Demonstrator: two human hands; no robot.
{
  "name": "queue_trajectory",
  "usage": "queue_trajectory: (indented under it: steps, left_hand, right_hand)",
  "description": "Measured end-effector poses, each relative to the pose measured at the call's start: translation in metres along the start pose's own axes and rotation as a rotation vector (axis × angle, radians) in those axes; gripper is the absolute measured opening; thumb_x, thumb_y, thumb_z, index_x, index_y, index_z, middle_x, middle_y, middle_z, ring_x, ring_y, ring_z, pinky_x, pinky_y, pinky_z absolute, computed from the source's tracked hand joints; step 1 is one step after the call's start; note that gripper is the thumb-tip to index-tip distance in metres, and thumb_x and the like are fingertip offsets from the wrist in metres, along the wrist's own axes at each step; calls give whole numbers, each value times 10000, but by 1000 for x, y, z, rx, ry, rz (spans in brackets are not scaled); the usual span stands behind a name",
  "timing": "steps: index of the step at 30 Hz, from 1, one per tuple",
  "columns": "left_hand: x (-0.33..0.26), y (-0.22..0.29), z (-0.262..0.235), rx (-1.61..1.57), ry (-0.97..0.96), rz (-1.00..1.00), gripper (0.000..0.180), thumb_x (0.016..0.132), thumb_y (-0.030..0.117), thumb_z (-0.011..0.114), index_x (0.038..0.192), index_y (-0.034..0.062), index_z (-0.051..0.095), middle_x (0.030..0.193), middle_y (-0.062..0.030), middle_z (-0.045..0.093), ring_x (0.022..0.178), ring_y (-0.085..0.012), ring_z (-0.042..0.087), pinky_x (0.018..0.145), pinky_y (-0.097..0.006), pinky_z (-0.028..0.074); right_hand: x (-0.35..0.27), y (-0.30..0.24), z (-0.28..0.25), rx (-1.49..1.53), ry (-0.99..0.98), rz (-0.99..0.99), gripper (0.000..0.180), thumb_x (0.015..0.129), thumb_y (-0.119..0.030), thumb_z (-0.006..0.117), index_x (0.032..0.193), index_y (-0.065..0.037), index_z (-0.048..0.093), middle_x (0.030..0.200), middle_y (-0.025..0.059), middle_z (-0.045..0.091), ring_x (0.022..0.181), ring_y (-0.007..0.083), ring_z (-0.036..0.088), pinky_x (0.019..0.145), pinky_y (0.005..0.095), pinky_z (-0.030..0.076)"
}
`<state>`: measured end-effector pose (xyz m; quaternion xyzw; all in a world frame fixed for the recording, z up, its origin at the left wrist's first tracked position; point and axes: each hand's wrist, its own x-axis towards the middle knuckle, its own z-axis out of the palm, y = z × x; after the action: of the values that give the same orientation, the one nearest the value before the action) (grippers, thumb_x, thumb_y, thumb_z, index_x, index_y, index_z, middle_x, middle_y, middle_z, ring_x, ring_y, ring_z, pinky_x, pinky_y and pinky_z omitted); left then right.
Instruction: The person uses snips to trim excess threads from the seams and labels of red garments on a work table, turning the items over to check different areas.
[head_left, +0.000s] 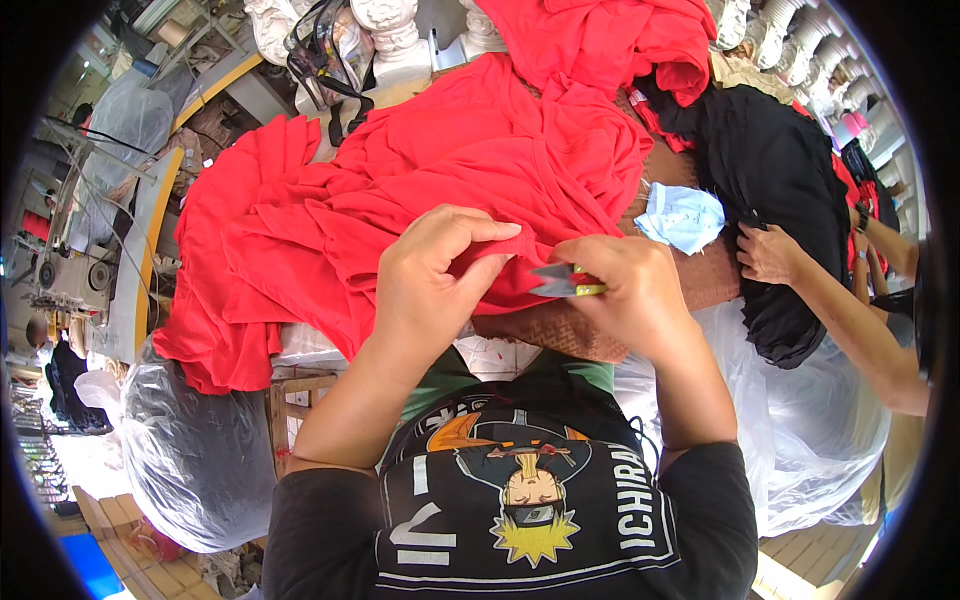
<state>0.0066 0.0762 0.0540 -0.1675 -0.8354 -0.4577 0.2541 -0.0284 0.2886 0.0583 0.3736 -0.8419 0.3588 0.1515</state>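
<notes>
Red fabric (450, 130) lies heaped over the table in front of me, hanging off its left side. My left hand (440, 265) pinches an edge of this cloth between thumb and fingers. Close beside it, my right hand (630, 280) grips a pair of small thread snips (560, 282) with yellow-green parts. The blades point left toward the pinched edge and stand slightly apart. Whether they touch the cloth, I cannot tell.
A light blue cloth piece (682, 218) lies on the brown table cover (640, 325). At right, a co-worker's hand (768, 254) touches black fabric (770, 180). Plastic-wrapped bundles (200, 460) stand at both sides. A sewing machine (80, 270) is far left; white balusters (385, 30) stand behind.
</notes>
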Motion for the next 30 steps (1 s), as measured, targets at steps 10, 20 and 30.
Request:
queue_trajectory:
  steps: [10,20,30]
  left_hand:
    - [-3,-2,-12,-599,-424,-550,202,916,157,648,1027,-11,665,886,-14,657,804,-76,571,718,-243,466]
    - [-44,33,-2,-476,-1089,323,333,844,264,696,1119,85,641,1203,-75,594,1108,-265,573,901,-406,471]
    - [-37,63,-69,-906,-1458,344,258,947,273,565,1140,102,556,1096,-37,530,981,-222,530,817,-362,418]
  right_hand:
    - [5,13,4,176,170,262,137,819,-6,716,944,-16,662,715,-26,578,606,38,470,552,207,389]
    - [-3,23,-52,440,456,371,264,944,-47,543,1205,-9,557,861,28,593,682,58,497,639,188,405]
    - [0,-40,-88,984,-1349,-958,83,879,-106,605,958,-101,628,857,23,645,676,130,622,624,297,478]
